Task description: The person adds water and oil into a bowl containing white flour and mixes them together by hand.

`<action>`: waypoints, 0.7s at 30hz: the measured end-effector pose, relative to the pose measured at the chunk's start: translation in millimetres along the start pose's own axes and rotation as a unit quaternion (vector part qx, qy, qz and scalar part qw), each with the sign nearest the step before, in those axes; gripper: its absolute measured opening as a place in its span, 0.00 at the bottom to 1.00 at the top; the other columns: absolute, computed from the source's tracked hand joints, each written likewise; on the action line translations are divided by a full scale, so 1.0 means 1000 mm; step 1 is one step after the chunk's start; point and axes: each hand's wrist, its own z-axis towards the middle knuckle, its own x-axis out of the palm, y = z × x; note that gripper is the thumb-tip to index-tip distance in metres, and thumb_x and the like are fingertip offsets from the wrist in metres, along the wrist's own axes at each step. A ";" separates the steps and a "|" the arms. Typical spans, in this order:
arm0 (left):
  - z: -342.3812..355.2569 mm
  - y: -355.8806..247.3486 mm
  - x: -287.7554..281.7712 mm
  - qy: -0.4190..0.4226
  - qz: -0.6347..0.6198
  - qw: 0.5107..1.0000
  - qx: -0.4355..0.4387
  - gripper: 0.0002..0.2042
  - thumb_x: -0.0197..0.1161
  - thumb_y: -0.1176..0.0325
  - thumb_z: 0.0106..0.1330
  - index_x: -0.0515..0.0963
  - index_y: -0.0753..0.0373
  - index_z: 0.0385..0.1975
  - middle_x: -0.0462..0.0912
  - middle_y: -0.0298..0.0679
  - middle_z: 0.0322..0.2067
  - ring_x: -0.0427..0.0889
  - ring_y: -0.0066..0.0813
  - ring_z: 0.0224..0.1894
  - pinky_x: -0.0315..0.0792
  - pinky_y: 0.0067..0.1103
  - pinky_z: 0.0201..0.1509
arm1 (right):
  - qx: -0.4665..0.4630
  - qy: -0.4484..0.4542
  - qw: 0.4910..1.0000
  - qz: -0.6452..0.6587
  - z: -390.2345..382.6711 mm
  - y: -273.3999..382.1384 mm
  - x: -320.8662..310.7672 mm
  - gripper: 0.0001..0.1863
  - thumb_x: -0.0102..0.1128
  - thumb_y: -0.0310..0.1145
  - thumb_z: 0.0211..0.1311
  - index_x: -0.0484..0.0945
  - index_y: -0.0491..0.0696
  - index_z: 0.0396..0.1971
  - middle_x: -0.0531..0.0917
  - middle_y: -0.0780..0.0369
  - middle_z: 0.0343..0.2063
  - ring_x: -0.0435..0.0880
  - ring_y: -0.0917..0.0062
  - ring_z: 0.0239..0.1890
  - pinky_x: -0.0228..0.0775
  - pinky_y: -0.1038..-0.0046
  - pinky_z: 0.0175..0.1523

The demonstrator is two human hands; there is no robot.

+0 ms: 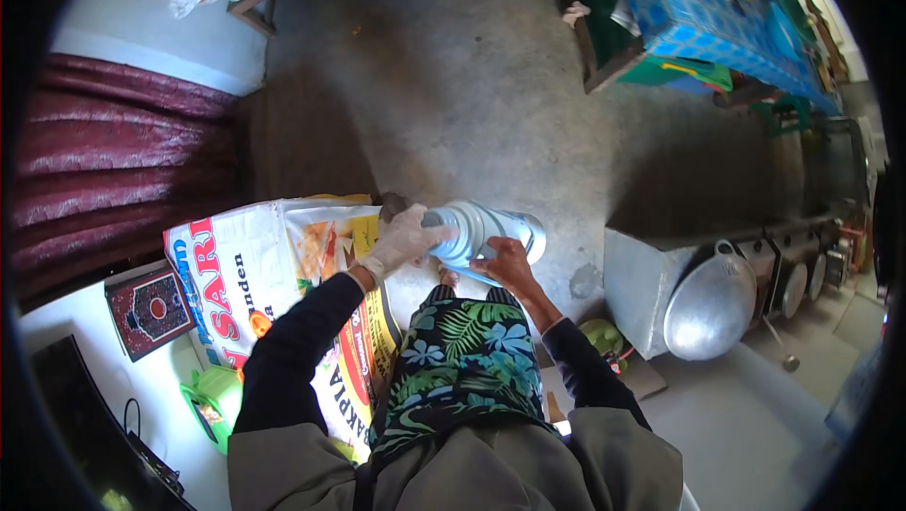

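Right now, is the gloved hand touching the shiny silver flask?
Touching. The head view shows the gloved left hand wrapped over one end of the silver flask, with no gap.

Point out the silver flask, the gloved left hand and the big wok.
flask (491, 228), head view, on its ribbed metal body.
left hand (404, 239), head view, on the back of the white glove.
wok (710, 311), head view, on its rounded underside.
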 end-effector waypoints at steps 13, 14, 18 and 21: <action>0.153 0.210 0.021 -0.277 -0.069 0.958 0.019 0.36 0.75 0.47 0.47 0.76 0.71 0.50 0.80 0.62 0.47 0.80 0.52 0.51 0.72 0.37 0.57 | -0.179 -0.089 0.957 -0.209 0.188 -0.116 0.161 0.16 0.75 0.36 0.34 0.86 0.45 0.26 0.81 0.56 0.25 0.81 0.60 0.36 0.71 0.59 0.43; 0.160 0.204 0.021 -0.218 -0.186 0.952 -0.111 0.33 0.75 0.45 0.47 0.78 0.71 0.40 0.83 0.59 0.38 0.84 0.51 0.40 0.76 0.37 0.48 | -0.344 -0.087 0.901 -0.248 0.205 -0.138 0.163 0.15 0.74 0.33 0.32 0.84 0.44 0.25 0.80 0.55 0.24 0.81 0.59 0.36 0.72 0.61 0.40; 0.193 0.269 0.018 -0.315 -0.075 0.945 -0.051 0.30 0.74 0.51 0.47 0.77 0.70 0.43 0.81 0.59 0.41 0.82 0.53 0.42 0.75 0.37 0.49 | -0.453 -0.121 0.860 -0.202 0.252 -0.150 0.217 0.17 0.78 0.33 0.36 0.83 0.43 0.28 0.81 0.56 0.31 0.81 0.59 0.42 0.74 0.63 0.47; 0.219 0.285 0.019 -0.374 0.103 0.920 0.050 0.38 0.74 0.54 0.45 0.72 0.71 0.55 0.77 0.60 0.49 0.77 0.52 0.53 0.70 0.38 0.57 | -0.364 -0.084 0.925 0.071 0.324 -0.207 0.276 0.20 0.82 0.32 0.36 0.83 0.42 0.31 0.82 0.55 0.38 0.81 0.62 0.48 0.73 0.65 0.54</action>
